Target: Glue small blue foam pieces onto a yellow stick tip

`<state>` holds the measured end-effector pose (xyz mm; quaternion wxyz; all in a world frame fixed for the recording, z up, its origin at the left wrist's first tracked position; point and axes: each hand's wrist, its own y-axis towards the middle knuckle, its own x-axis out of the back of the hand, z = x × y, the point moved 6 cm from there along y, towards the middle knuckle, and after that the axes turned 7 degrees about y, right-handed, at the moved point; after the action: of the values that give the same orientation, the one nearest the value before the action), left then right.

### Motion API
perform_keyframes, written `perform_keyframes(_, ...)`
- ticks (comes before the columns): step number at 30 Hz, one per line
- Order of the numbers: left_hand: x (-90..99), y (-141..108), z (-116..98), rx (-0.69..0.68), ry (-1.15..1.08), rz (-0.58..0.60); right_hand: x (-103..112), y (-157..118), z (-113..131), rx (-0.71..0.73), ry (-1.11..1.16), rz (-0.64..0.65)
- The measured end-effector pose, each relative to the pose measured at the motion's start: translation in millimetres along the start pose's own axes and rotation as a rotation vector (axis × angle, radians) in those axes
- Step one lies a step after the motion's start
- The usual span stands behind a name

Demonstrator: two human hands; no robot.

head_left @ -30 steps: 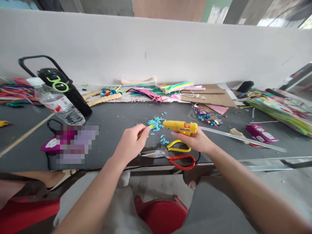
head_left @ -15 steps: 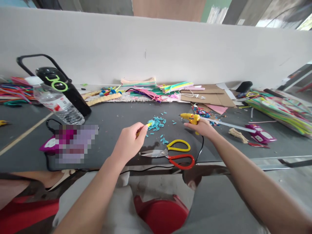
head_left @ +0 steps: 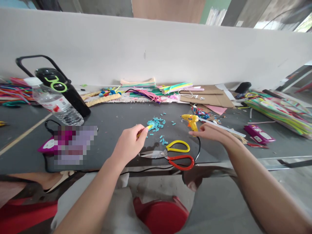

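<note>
My left hand (head_left: 131,139) is closed in a pinch on a thin yellow stick (head_left: 146,128). Its tip lies over a loose heap of small blue cut pieces (head_left: 158,123) on the table. To the right, a yellow glue gun (head_left: 191,120) rests with its nozzle pointing left and a black cord trailing from the handle. My right hand (head_left: 211,132) is beside that handle, thumb stretched out at its lower end and fingers loosely apart, not wrapped round it. Scissors (head_left: 161,154) with one yellow and one red handle lie spread in front, between my hands.
A water bottle (head_left: 56,104) and a black flask (head_left: 68,94) stand at the left. Purple boxes (head_left: 259,134) lie at both sides. Colourful pipe cleaners (head_left: 280,113) and cardboard (head_left: 207,97) line the back and right. A white ruler-like strip (head_left: 224,127) passes behind my right hand.
My right hand has let go of the glue gun and drawn slightly right and nearer, leaving the handle uncovered. My left hand has hardly moved.
</note>
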<state>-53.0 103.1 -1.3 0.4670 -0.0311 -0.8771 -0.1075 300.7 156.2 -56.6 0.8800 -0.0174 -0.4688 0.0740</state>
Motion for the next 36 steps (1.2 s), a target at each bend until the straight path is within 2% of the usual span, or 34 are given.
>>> perform_keyframes(2, -0.3, -0.3, -0.6, -0.002, 0.006, 0.001, -10.4, -14.6, 5.2, -0.093, -0.065, 0.255)
perform_keyframes(4, -0.6, -0.6, -1.4, -0.002, 0.01, 0.002, -27.0, -28.2, 27.9, -0.009, 0.053, 0.5)
perform_keyframes(5, -0.8, -0.7, -1.9, -0.001, 0.012, 0.003, -35.1, -31.9, 42.1, 0.063, 0.122, 0.568)
perform_keyframes(6, -1.1, -0.6, -2.3, -0.001, 0.015, 0.005, -39.7, -30.5, 55.5, 0.133, 0.181, 0.534)
perform_keyframes(9, -2.5, 0.0, -2.8, -0.007, 0.022, 0.01, -46.1, -11.0, 81.7, 0.269, 0.247, 0.169)
perform_keyframes(11, -3.0, 0.5, -2.4, -0.009, 0.025, 0.008, -57.8, 2.8, 91.8, 0.342, 0.177, 0.063)
perform_keyframes(14, -3.4, 0.8, -2.0, -0.009, 0.027, 0.015, -70.2, 22.4, 97.6, 0.382, 0.074, -0.008)
perform_keyframes(19, -2.5, -0.7, -1.5, 0.0, 0.043, 0.016, -73.9, 44.7, 101.3, 0.383, 0.032, -0.065)
perform_keyframes(25, -0.8, -4.1, 2.5, 0.016, 0.053, 0.019, -86.0, 61.7, 105.2, 0.384, 0.024, -0.047)
perform_keyframes(31, 1.0, -4.4, 2.5, 0.002, 0.048, 0.014, -92.1, 63.4, 107.4, 0.354, 0.019, -0.029)
perform_keyframes(36, 1.1, -3.6, 1.0, -0.005, 0.043, 0.002, -85.5, 56.0, 107.8, 0.327, 0.027, -0.018)
